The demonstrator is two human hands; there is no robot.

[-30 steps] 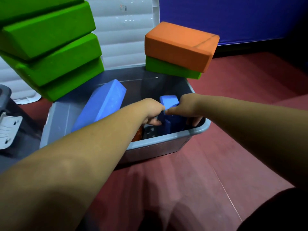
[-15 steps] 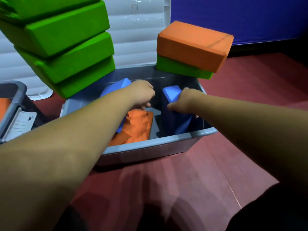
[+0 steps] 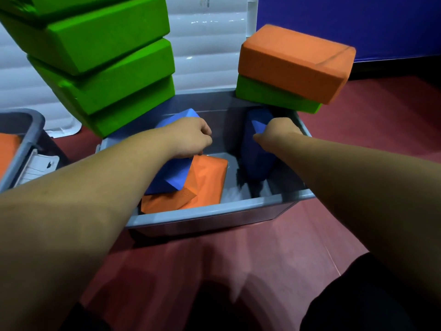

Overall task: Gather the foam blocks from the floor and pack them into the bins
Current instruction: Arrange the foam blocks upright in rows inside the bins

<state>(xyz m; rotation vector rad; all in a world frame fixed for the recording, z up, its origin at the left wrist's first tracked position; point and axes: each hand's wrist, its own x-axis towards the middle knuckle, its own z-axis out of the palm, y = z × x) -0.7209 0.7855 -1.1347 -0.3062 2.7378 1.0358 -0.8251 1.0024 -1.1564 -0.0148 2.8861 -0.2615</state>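
A grey bin (image 3: pixel 214 211) stands on the red floor. My left hand (image 3: pixel 191 138) grips a tilted blue foam block (image 3: pixel 171 174) that leans over an orange block (image 3: pixel 205 181) lying flat on the bin's bottom. At the bin's right side, my right hand (image 3: pixel 276 133) holds the top of a darker blue block (image 3: pixel 256 158) standing on end. A stack of green blocks (image 3: pixel 107 68) leans over the bin's back left corner. An orange block (image 3: pixel 293 63) lies on a green block (image 3: pixel 272 96) at the back right corner.
A second grey bin (image 3: pixel 21 149) with an orange block (image 3: pixel 8 151) inside stands at the left edge. White shutters (image 3: pixel 207 51) and a blue wall (image 3: pixel 346 22) close off the back. Red floor (image 3: pixel 358 144) spreads to the right and in front.
The view has moved closer to the bin. My right hand has shifted the upright blue block toward the bin's right back corner. My left hand has lowered onto the tilted blue block.
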